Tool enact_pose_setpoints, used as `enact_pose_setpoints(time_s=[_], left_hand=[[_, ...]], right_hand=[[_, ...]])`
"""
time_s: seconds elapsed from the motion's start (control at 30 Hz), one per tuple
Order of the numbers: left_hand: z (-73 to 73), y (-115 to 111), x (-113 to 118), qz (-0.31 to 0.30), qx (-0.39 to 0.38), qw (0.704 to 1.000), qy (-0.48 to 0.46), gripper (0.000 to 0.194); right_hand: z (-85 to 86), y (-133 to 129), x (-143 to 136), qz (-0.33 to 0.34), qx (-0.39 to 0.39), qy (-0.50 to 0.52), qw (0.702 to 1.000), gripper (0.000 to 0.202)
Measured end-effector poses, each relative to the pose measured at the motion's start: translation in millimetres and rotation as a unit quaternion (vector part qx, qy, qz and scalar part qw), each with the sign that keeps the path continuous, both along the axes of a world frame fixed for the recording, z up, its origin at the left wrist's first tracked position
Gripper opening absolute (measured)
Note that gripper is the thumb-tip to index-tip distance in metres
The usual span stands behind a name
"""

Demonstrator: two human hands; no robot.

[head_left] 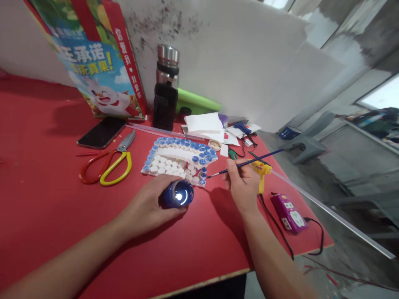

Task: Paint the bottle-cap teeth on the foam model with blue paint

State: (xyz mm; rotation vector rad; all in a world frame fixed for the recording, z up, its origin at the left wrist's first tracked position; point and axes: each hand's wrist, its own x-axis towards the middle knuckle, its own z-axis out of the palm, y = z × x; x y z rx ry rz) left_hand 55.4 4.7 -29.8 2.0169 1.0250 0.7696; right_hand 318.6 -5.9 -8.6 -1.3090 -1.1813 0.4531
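My left hand is wrapped round a small blue paint jar, its shiny mouth tilted toward me. Between the fingers of my right hand is a thin paintbrush with a dark blue handle. Its dark tip points left, close to the right end of a white board piece. Rows of small round discs cover much of that piece. Discs along the top, left edge and right end are blue, while those in the lower middle are white. Whether the brush tip touches a disc I cannot tell.
Scissors and a phone lie left on the red table. Behind stand a printed bag and a bottle. To the right are a yellow glue gun holding a long glue stick and a purple power socket with cords.
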Motion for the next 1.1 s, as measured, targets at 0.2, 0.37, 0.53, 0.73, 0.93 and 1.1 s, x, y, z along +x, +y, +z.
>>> enact_pose_setpoints(time_s=[0.2,0.37,0.53,0.73,0.93,1.1], left_hand=[[0.7,-1.1,0.0,-0.001,0.008,1.000,0.002,0.052],[0.6,-0.9,1.3,-0.006,0.010,1.000,0.004,0.053],[1.1,-0.9,1.5,-0.011,0.014,1.000,0.009,0.053],[1.5,-1.2,0.9,-0.012,0.012,1.000,0.011,0.053],[3.9,-1.1,1.0,-0.015,0.021,1.000,0.010,0.051],[5.2,-1.0,2.6,-0.013,0.016,1.000,0.013,0.050]], right_hand=[[-6.7,0.6,-1.5,0.018,-0.011,-0.053,0.998,0.035],[-8.7,3.0,-0.8,0.028,-0.010,-0.066,0.997,0.034],[-11.1,3.5,-2.1,0.036,-0.007,-0.074,0.997,0.031],[-11.2,2.9,-2.6,0.030,-0.005,-0.093,0.995,0.031],[-9.3,2.2,-2.2,0.026,-0.014,-0.096,0.995,0.034],[-7.3,1.8,-3.7,0.019,-0.010,-0.090,0.996,0.035]])
